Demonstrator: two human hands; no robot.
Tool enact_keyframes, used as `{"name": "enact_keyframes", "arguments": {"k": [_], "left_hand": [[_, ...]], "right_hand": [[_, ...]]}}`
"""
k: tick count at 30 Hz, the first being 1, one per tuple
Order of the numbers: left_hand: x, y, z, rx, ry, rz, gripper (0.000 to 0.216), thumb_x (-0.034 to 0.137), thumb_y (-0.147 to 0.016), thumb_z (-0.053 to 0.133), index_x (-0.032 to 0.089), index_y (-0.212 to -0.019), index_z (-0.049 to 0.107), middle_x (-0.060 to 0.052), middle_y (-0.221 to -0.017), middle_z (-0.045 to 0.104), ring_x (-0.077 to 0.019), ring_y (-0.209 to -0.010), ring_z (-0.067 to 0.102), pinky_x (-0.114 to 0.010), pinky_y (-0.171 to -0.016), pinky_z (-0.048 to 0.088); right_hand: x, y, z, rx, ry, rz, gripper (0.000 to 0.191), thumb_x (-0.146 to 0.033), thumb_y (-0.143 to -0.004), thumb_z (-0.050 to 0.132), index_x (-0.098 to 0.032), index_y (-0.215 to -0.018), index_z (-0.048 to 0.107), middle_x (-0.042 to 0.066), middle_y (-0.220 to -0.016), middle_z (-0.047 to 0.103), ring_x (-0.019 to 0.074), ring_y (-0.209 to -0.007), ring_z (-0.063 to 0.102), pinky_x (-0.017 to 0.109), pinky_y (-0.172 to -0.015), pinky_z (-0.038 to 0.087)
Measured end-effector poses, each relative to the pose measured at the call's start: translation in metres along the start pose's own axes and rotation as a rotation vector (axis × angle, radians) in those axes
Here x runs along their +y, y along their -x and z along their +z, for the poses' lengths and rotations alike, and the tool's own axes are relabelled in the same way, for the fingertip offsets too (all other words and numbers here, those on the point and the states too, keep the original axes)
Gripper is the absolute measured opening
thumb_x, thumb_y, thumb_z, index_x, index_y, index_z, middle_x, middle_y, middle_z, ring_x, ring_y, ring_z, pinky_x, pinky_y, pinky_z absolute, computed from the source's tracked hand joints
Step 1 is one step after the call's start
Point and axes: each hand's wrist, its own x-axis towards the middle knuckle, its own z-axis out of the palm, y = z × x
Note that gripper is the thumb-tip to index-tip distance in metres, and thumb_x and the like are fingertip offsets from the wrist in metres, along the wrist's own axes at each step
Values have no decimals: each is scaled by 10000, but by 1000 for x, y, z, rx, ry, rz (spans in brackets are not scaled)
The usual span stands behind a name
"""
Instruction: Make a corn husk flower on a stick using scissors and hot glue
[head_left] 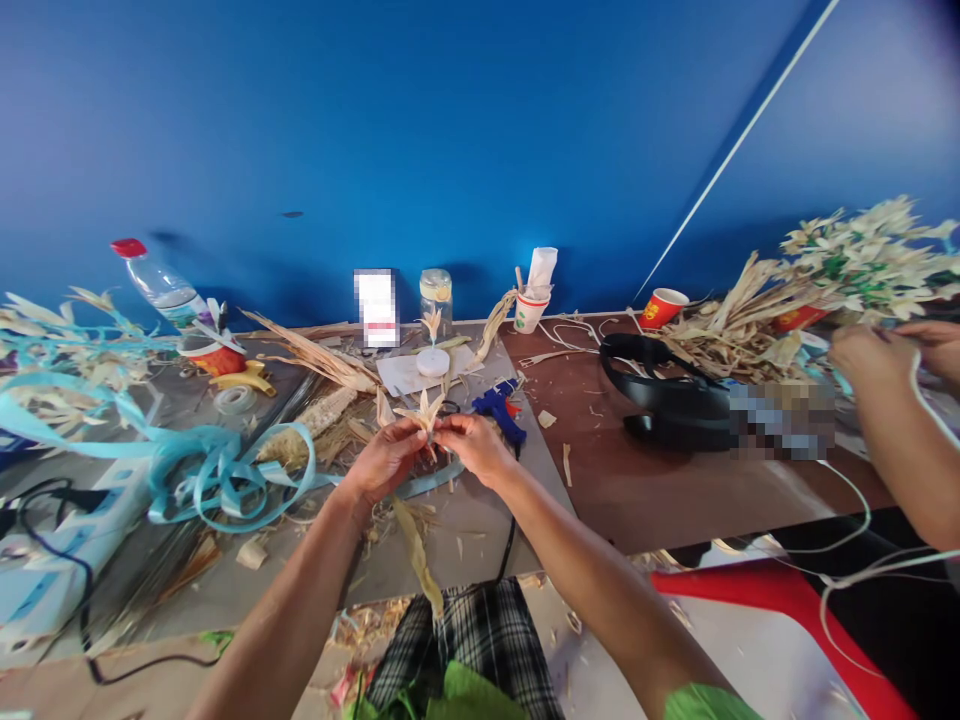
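Both my hands meet over the middle of the grey work board [480, 520]. My left hand [384, 458] and my right hand [474, 446] pinch a small pale corn-husk flower [425, 410] between their fingertips, its pointed petals sticking up. A long husk strip [417, 556] hangs down below my left hand toward my lap. A blue glue gun [496, 408] lies just behind my right hand.
Light-blue ribbon loops [217, 472] lie at left, with a water bottle [161, 285] and tape roll [234, 400]. A glass jar [436, 296] and paper cups [529, 310] stand at the back. A black helmet [664, 395] and husk flowers [862, 262] are at right, where another person's hands [874, 362] hold cord.
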Motion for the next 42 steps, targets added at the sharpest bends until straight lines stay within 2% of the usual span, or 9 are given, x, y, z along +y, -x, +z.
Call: {"name": "enact_keyframes", "arguments": {"k": [3, 5, 13, 18, 22, 30, 33, 36, 42], "left_hand": [[2, 0, -1, 11, 16, -11, 214, 222, -681, 719, 125, -866, 671, -38, -735, 646, -103, -610, 572, -234, -618, 454], [4, 1, -2, -6, 28, -39, 204, 214, -681, 718, 122, -855, 664, -32, -699, 628, -92, -570, 550, -218, -566, 444], [4, 0, -6, 8, 97, -140, 210, 168, -627, 753, 119, -798, 641, -18, -619, 599, -88, -519, 542, -201, -505, 444], [4, -1, -3, 45, 73, -167, 230, 184, -605, 771, 118, -771, 625, -11, -612, 601, -85, -503, 544, -204, -503, 443], [3, -3, 2, 65, -1, -127, 266, 231, -628, 761, 124, -828, 622, -11, -660, 620, -90, -532, 561, -206, -530, 448], [5, 1, -2, -2, 72, -96, 202, 174, -657, 733, 100, -820, 641, -36, -663, 611, -90, -565, 551, -191, -535, 431], [7, 3, -2, -37, 101, -86, 195, 170, -670, 719, 94, -837, 652, -51, -688, 613, -102, -604, 556, -193, -548, 430], [8, 4, 0, -32, 108, -80, 179, 171, -670, 715, 96, -821, 655, -49, -679, 604, -101, -593, 546, -198, -541, 422], [5, 3, 5, -79, 54, -115, 218, 194, -690, 705, 116, -890, 666, -43, -696, 616, -96, -590, 544, -221, -601, 430]], "right_hand": [[0, 0, -3, 74, 81, -27, 201, -316, -581, 693, -139, -647, 623, -31, -560, 562, 85, -528, 452, 221, -536, 323], [-1, 0, -6, 67, 88, -13, 206, -316, -586, 693, -139, -652, 612, -33, -549, 555, 84, -513, 449, 221, -523, 317], [-4, 2, -14, -149, -132, 188, 279, -371, -551, 727, -140, -603, 580, -33, -463, 526, 73, -437, 425, 226, -489, 322], [-2, 1, -13, -159, -170, 221, 317, -390, -540, 745, -131, -633, 587, -29, -494, 545, 68, -441, 431, 224, -487, 330], [2, -1, -12, -131, -125, 174, 324, -390, -538, 750, -131, -592, 563, -41, -455, 511, 72, -439, 435, 222, -482, 326], [-6, 4, -10, -207, -317, 255, 294, -343, -590, 725, -151, -709, 536, -18, -554, 569, 79, -460, 455, 215, -450, 328], [-12, 7, -12, -231, -358, 265, 306, -341, -612, 714, -171, -758, 506, -42, -558, 547, 56, -419, 400, 187, -411, 254], [-14, 9, -14, -262, -292, 268, 323, -368, -618, 716, -171, -749, 495, -81, -507, 465, 22, -373, 269, 176, -394, 156], [-8, 8, -11, -196, -77, 208, 285, -372, -607, 701, -168, -705, 527, -60, -539, 520, 27, -361, 260, 202, -373, 129]]}}
